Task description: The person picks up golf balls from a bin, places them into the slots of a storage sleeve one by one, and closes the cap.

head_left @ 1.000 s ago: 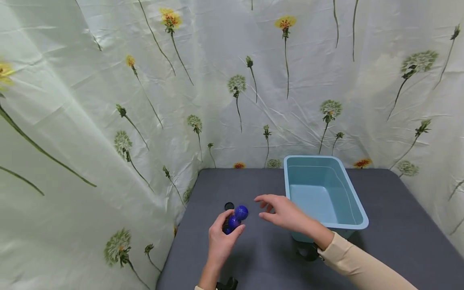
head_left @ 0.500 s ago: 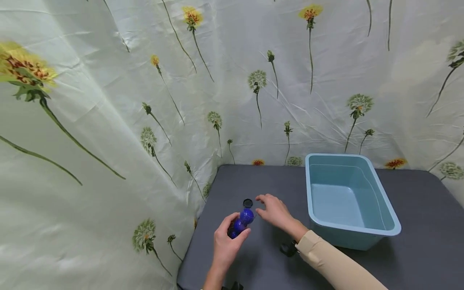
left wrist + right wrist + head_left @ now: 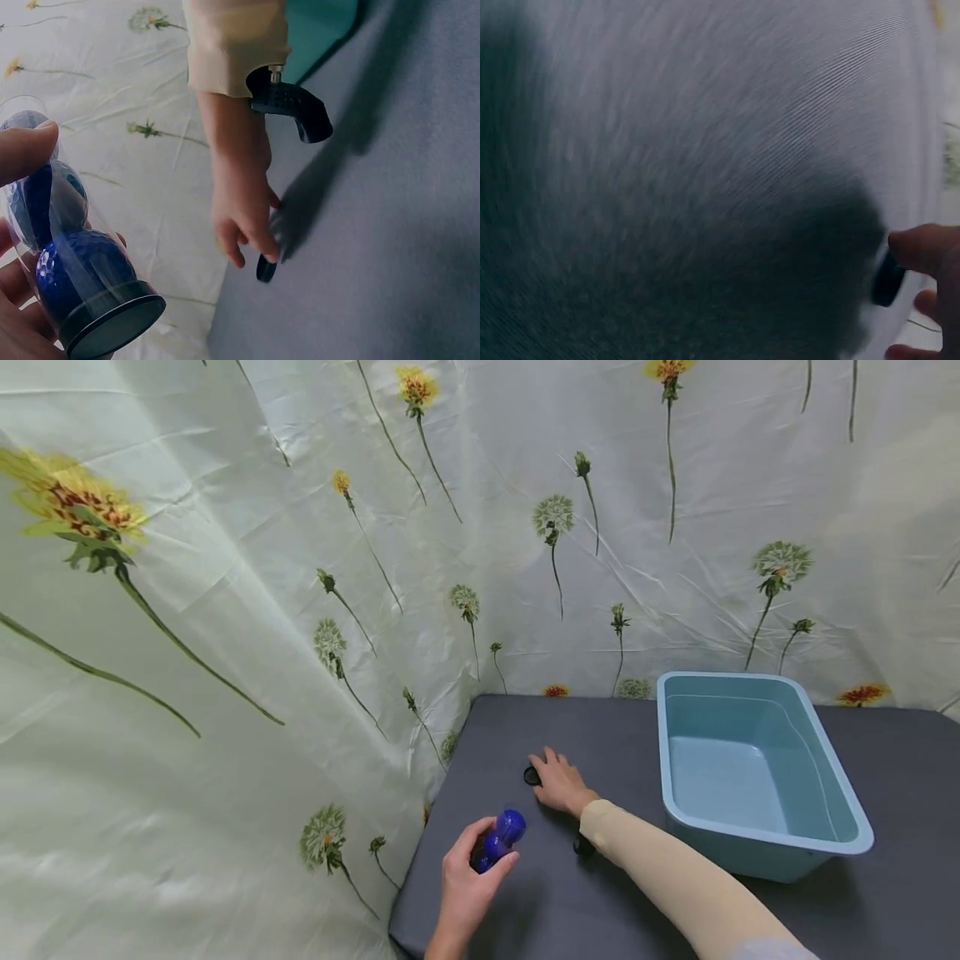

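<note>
My left hand (image 3: 468,881) grips a clear tube of dimpled blue golf balls (image 3: 501,842), fingers and thumb wrapped round its side. In the left wrist view a black end cap (image 3: 112,319) closes the tube's lower end. The upper end shows a clear rim with no black cap on it. My right hand (image 3: 558,781) reaches down to a loose black cap (image 3: 532,776) on the table, thumb and fingers spread about it. In the right wrist view a fingertip touches or nearly touches this cap (image 3: 889,279); that view is blurred.
A light blue plastic tub (image 3: 765,839) stands on the dark grey table (image 3: 592,727) to the right, beside my right forearm. White cloth (image 3: 450,552) printed with dandelions hangs behind the table and along its left. Each wrist wears a camera; the right one (image 3: 296,109) is black.
My right hand has moved forward and down from beside the tube to the loose cap, which has stayed put. My left hand still holds the tube. The head view has turned left.
</note>
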Action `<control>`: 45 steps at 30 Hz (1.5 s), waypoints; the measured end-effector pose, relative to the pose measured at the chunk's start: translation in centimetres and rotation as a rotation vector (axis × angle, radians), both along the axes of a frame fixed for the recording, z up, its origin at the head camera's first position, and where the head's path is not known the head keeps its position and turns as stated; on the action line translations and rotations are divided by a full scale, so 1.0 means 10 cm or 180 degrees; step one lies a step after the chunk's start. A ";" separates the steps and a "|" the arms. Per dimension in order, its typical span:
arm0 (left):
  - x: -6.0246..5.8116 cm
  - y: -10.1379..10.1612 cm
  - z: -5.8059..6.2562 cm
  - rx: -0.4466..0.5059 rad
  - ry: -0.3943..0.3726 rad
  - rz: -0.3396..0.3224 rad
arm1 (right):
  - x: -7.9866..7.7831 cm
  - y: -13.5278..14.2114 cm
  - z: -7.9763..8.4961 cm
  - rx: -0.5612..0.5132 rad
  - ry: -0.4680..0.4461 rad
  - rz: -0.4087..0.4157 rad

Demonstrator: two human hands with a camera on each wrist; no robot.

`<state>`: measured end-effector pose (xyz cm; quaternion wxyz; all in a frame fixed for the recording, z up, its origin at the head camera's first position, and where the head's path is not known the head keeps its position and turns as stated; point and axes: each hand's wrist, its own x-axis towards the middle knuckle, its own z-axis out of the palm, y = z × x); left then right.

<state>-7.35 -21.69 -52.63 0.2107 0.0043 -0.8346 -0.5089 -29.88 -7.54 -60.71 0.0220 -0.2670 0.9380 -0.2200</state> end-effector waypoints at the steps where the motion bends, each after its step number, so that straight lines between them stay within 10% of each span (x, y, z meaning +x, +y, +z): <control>1: -0.01 0.01 -0.01 0.0019 0.0013 -0.0017 | -0.03 0.03 -0.02 0.0112 -0.0004 -0.0002; 12: -0.10 0.18 -0.11 0.0115 -0.0051 -0.0150 | -0.08 0.33 -0.14 0.0613 0.0479 0.0094; 29: -0.28 0.36 -0.12 0.0353 -0.0185 -0.0163 | 0.30 0.57 -0.04 -0.0220 0.0234 0.0286; 45: -0.49 0.35 -0.11 0.0343 -0.0053 0.0000 | 0.95 0.79 0.76 -0.1548 -0.0552 0.0250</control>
